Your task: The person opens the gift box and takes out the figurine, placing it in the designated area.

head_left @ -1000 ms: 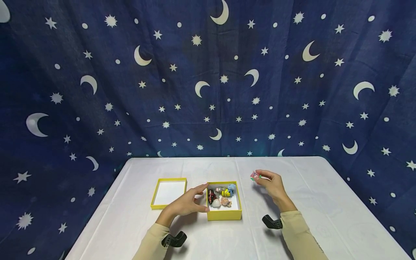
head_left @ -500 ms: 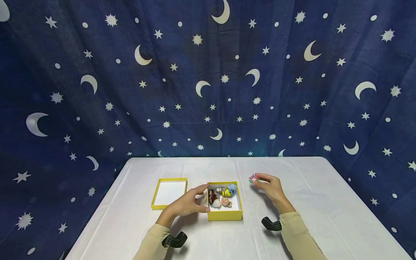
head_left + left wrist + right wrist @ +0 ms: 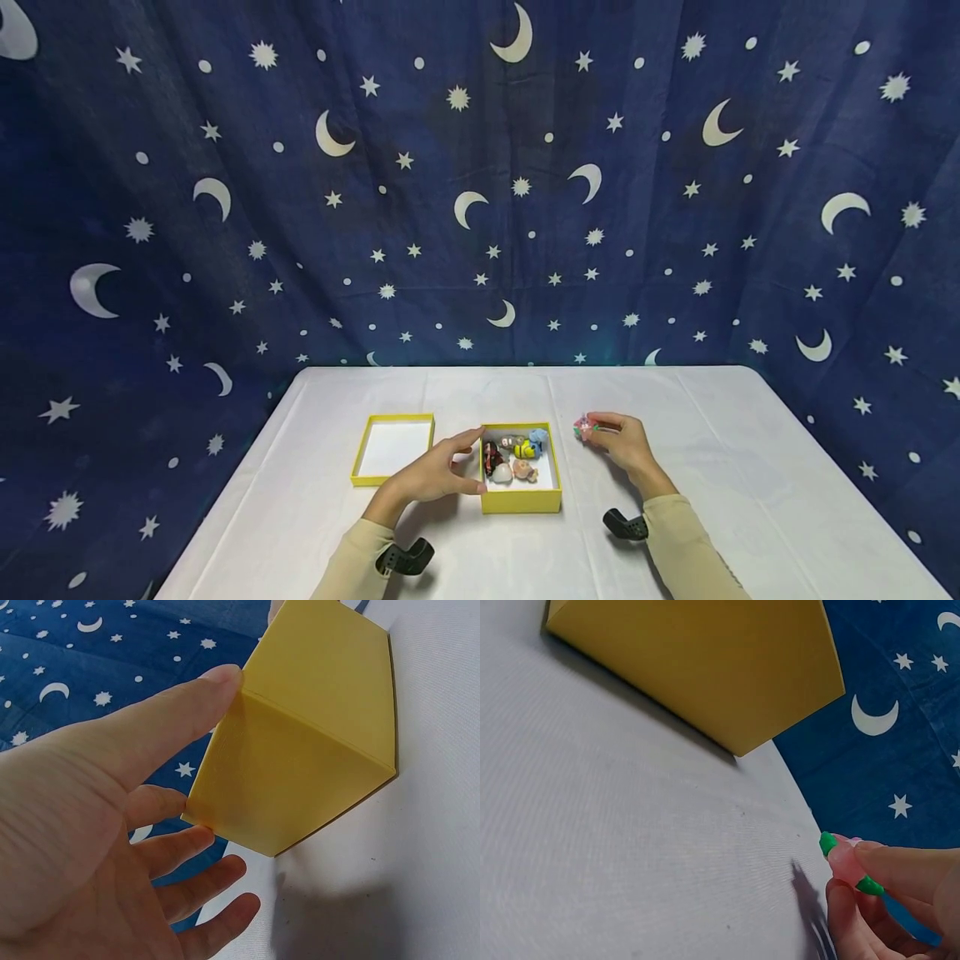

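An open yellow box [image 3: 521, 502] stands on the table with several small toy figurines inside, among them a yellow-and-blue figurine [image 3: 528, 448] and a peach-coloured one [image 3: 524, 471]. My left hand [image 3: 431, 475] is at its left side. In the left wrist view the thumb touches the top of a corner of the box [image 3: 285, 765] and the index and middle fingertips touch its side; the other fingers are spread. To the right of the box, my right hand [image 3: 624, 443] pinches a small pink figurine [image 3: 845, 864] with green parts between thumb and fingers, above the table.
A shallow yellow-rimmed box lid [image 3: 393, 446] with a white inside lies left of the box, behind the left hand. White cloth covers the table [image 3: 480, 387]. A dark blue curtain [image 3: 420, 208] with moons and stars hangs behind it.
My right hand has come slightly nearer to me with the pink figurine, which has turned a little in the fingers. The left hand stays at the box.
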